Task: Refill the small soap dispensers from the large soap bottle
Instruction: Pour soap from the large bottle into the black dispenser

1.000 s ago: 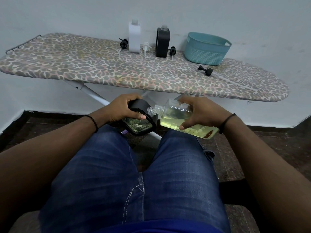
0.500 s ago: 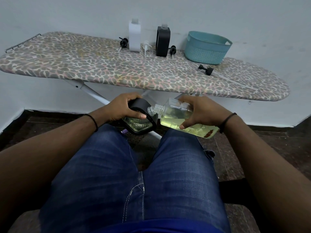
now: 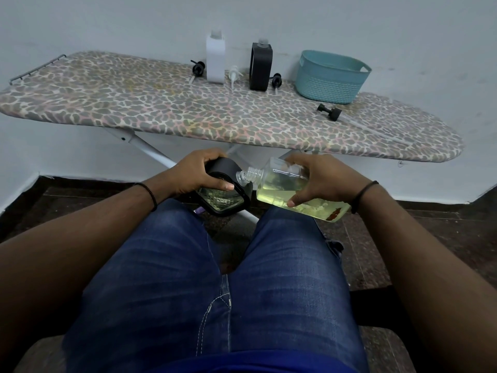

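Soap bottle gripped by right hand, tipped at black dispenser clasped in left hand; pour likely midway; two dispensers on board seemingly pending.

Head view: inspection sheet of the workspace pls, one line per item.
Surface: ironing board with spotted cover, against the wall.
Job's things: large soap bottle of yellow liquid, tilted, its open neck at the black dispenser held over the lap; white dispenser and second black dispenser upright on the board, pumps off.
Clutter: four loose pump heads on the board; teal basket at its right end.
Hands: left hand grips the black dispenser; right hand grips the large soap bottle.
Cables: nothing seen.
Surroundings: pale wall, dark tiled floor, person seated in blue jeans.
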